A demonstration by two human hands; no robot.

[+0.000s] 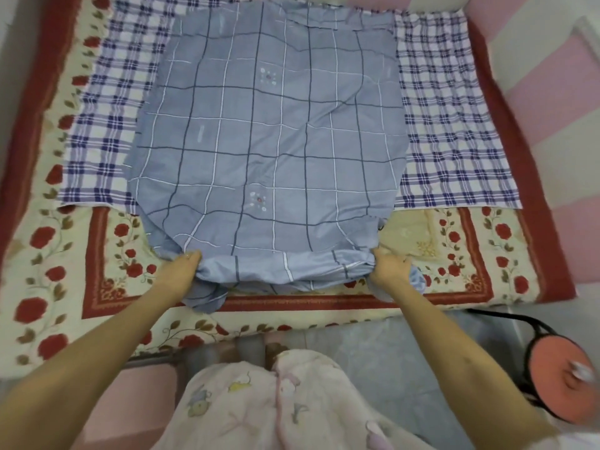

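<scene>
A pale blue cloth [269, 138] with a dark and white grid and small embroidered flowers lies spread across the middle of the bed. Its near edge is bunched and rolled toward me. My left hand [181, 269] grips the bunched near-left corner, fingers curled into the fabric. My right hand [388, 266] grips the bunched near-right corner the same way. A loose flap of the cloth hangs below my left hand, over the bed's front edge.
Under the blue cloth lies a purple and white checked sheet [454, 134], on a cream bedspread [71, 254] with red roses and a red border. Pink striped walls enclose the bed. A round pink stool [552, 375] stands on the floor at lower right.
</scene>
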